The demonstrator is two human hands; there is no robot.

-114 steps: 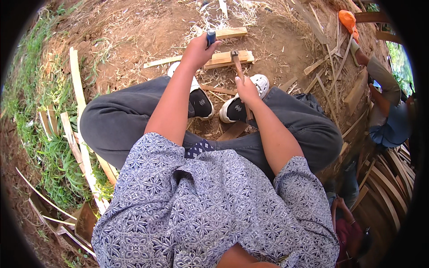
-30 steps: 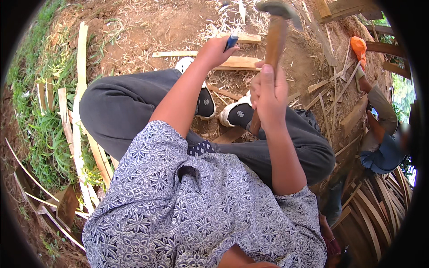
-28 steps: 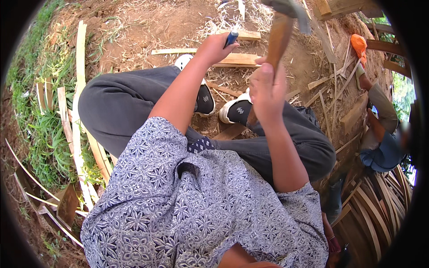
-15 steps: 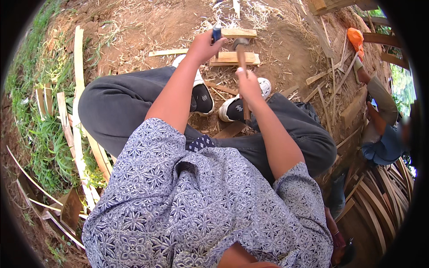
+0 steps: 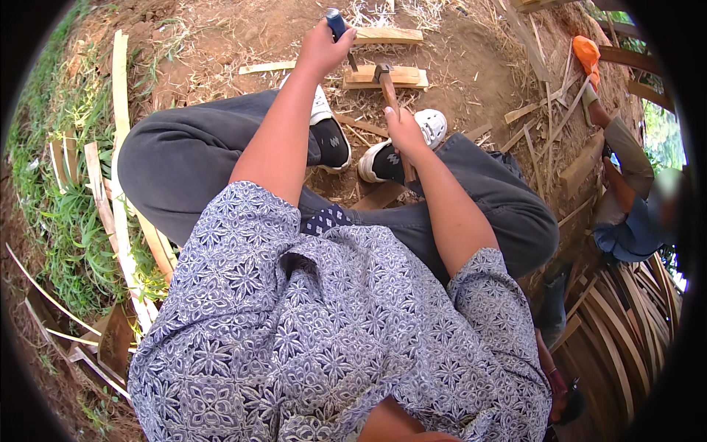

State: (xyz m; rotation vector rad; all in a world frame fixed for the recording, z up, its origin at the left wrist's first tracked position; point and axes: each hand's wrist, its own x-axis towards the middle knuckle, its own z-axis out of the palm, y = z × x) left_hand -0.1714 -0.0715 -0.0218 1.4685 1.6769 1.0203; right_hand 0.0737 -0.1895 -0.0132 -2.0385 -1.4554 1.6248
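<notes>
My left hand (image 5: pixel 321 50) is closed around the blue handle of a chisel (image 5: pixel 337 25). The chisel leans to the left, and its thin blade reaches down to the left end of a short wooden block (image 5: pixel 405 76). In my right hand (image 5: pixel 406 132) is a hammer (image 5: pixel 388 85), gripped by its wooden handle. The hammer's metal head is over the middle of the block, to the right of the blade; I cannot tell whether it touches the wood. The block lies on the ground just beyond my white shoes (image 5: pixel 430 127).
Beyond the block lies another wooden piece (image 5: pixel 390 35), with shavings scattered around. Long strips (image 5: pixel 120 96) lie in grass on the left. At right, another person (image 5: pixel 626 236) sits near an orange bag (image 5: pixel 586 54) and a pile of curved slats (image 5: pixel 618 346).
The chisel has gone from nearly upright to leaning left, with my left hand moving left. The hammer head has come down and left over the block. The whole view has shifted slightly.
</notes>
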